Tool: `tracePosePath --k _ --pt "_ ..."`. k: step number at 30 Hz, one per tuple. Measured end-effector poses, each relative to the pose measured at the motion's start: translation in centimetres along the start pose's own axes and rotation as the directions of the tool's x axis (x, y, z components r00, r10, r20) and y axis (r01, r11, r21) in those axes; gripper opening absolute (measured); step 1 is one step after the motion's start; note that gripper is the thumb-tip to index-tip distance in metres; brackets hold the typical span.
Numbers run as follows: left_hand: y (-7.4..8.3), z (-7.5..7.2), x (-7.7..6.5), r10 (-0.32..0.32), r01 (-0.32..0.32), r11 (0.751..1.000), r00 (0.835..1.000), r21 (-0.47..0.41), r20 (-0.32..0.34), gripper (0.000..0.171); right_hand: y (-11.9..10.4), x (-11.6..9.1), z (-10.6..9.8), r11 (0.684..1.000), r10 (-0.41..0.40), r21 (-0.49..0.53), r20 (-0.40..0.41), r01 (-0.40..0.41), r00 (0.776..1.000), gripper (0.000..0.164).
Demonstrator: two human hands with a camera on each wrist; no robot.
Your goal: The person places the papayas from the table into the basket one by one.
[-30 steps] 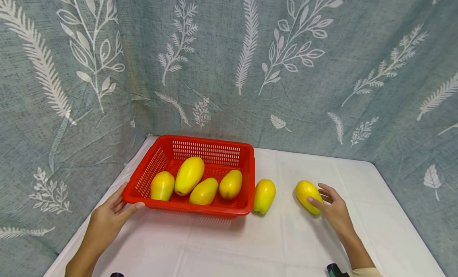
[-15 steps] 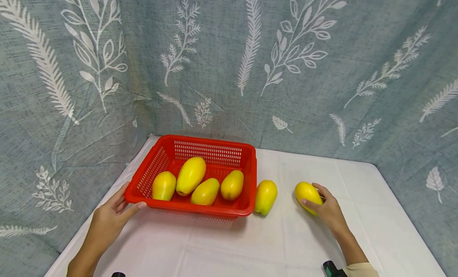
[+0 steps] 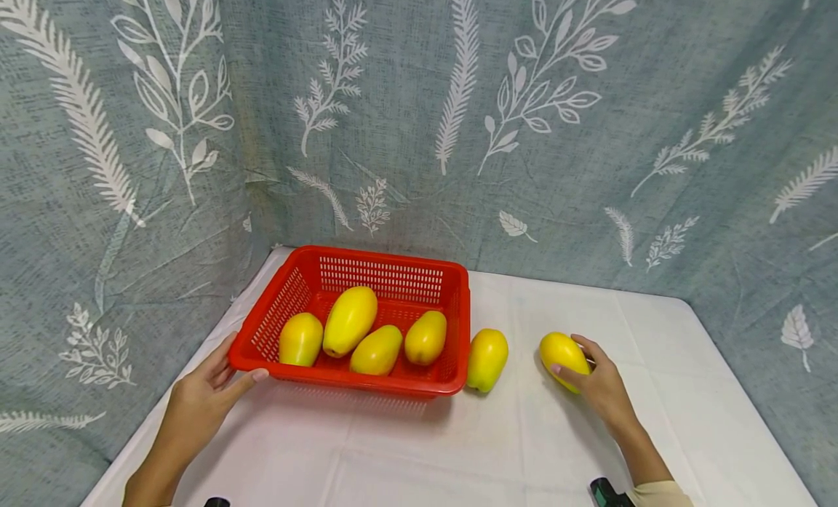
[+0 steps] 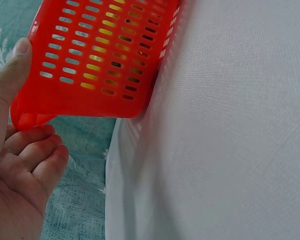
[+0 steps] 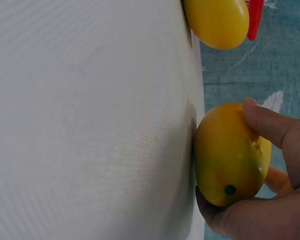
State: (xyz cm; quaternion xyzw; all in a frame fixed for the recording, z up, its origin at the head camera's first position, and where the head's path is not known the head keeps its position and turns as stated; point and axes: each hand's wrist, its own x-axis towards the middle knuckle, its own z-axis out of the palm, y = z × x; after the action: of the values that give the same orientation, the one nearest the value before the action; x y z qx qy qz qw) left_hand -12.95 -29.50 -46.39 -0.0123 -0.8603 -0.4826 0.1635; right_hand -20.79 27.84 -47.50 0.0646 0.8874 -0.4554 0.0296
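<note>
My left hand (image 3: pixel 196 405) holds the near left corner of a red plastic basket (image 3: pixel 353 383), thumb over the rim and fingers beneath it; the left wrist view shows the same grip on the slotted basket wall (image 4: pixel 90 102). Inside lie several yellow mangoes, among them a long one (image 3: pixel 350 322). Toward the right of the table, my right hand (image 3: pixel 604 390) grips another yellow mango (image 3: pixel 561 358). In the right wrist view, thumb and fingers wrap this mango (image 5: pixel 230 155), which has a greenish patch and a dark spot, close against the white cloth.
One more yellow mango (image 3: pixel 487 359) lies just right of the basket, between it and my right hand. White cloth (image 3: pixel 419 456) covers the table. A blue-green curtain (image 3: pixel 406 129) with white leaf prints stands behind and at both sides.
My right hand has moved slightly left and its fingers have closed round the mango, which has shifted only a little. The left hand and basket stay in place.
</note>
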Motion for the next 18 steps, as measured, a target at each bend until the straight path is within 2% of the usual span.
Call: tracePosePath --k 11,18 --pt "-0.10 0.03 0.06 -0.021 0.021 1.000 1.000 0.016 0.003 0.086 0.00 -0.61 -0.26 1.000 -0.012 0.017 -0.024 0.012 1.000 0.082" --pt "-0.23 -0.05 0.09 -0.017 0.017 1.000 1.000 0.012 0.006 0.086 -0.57 -0.97 -0.63 0.997 -0.036 0.062 -0.037 0.038 0.999 0.083"
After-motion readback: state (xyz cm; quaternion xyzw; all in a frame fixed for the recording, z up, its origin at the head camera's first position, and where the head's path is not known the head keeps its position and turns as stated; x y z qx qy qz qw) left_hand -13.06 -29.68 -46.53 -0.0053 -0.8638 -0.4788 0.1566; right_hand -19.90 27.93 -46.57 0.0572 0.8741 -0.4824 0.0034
